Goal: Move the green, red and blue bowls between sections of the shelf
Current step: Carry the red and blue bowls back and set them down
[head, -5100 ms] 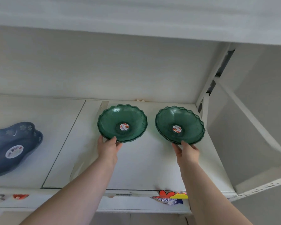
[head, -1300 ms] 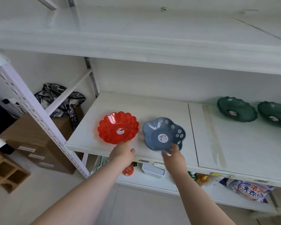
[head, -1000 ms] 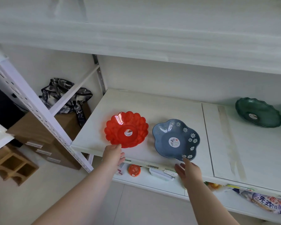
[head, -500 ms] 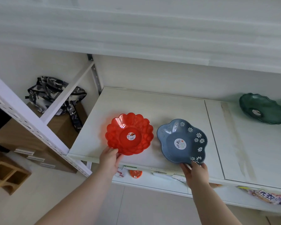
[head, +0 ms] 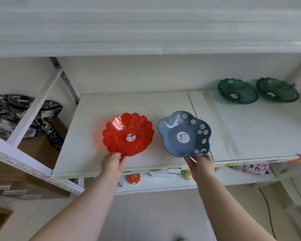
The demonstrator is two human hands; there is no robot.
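While tilted up off the shelf (head: 87, 141):
Left hand (head: 111, 165): grips red bowl (head: 128, 134) (near rim).
Right hand (head: 201, 165): grips blue bowl (head: 184, 133).

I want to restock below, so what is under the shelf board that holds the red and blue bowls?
Under the shelf board a lower shelf shows an orange round item, a white container and a printed packet. The board and both hands hide whatever lies further back.

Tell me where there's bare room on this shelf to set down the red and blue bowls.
Bare board lies behind the red bowl and blue bowl, toward the back wall, and in front of the two green bowls on the right section. The back right corner is crowded. Both hands, left hand and right hand, grip rims.
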